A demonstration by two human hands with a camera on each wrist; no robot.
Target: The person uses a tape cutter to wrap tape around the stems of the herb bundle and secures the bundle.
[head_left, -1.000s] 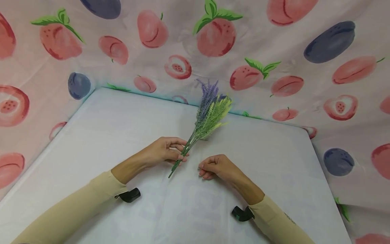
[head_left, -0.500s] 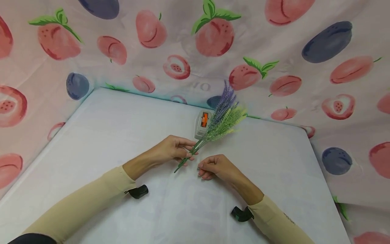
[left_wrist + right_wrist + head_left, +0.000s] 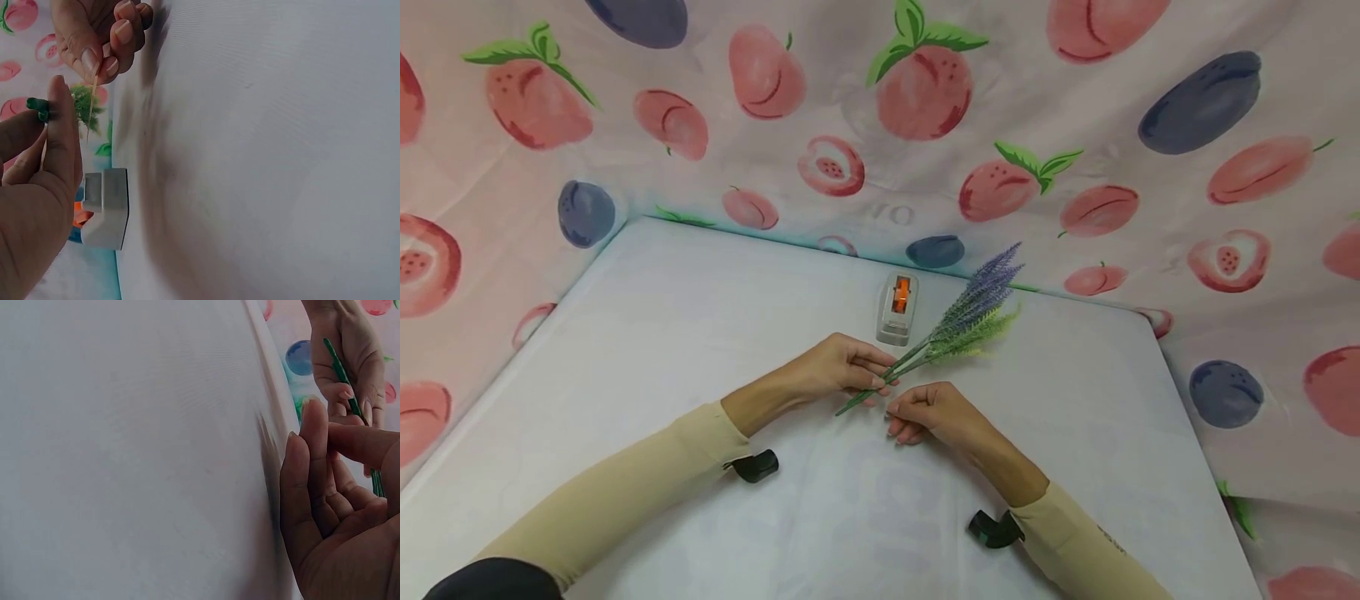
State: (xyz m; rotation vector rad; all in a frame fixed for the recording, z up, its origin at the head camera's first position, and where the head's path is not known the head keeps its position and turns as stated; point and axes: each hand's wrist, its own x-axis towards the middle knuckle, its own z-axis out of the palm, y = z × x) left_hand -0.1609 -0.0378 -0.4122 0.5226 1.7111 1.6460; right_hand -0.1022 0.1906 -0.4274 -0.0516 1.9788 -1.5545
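Observation:
In the head view my left hand (image 3: 842,367) grips a bunch of artificial lavender (image 3: 973,308) by its green stems, between thumb and fingers. Its purple and yellow-green heads lean away to the right, and the stem ends stick out below the fingers. Close by on the right, my right hand (image 3: 943,414) pinches a thin strip of tape (image 3: 92,106) between thumb and forefinger. The strip hangs edge-on in the left wrist view and looks apart from the stems. Parts of both hands' fingers are hidden in the head view.
A grey tape dispenser (image 3: 892,325) with an orange wheel stands behind the left hand, left of the flower heads. The white tabletop (image 3: 760,283) ends at a fruit-print cloth (image 3: 850,83) at the back and sides.
My left hand has moved right, nearer the right hand, and the lavender has tilted down to the right. This uncovers the tape dispenser. The right hand has stayed almost still.

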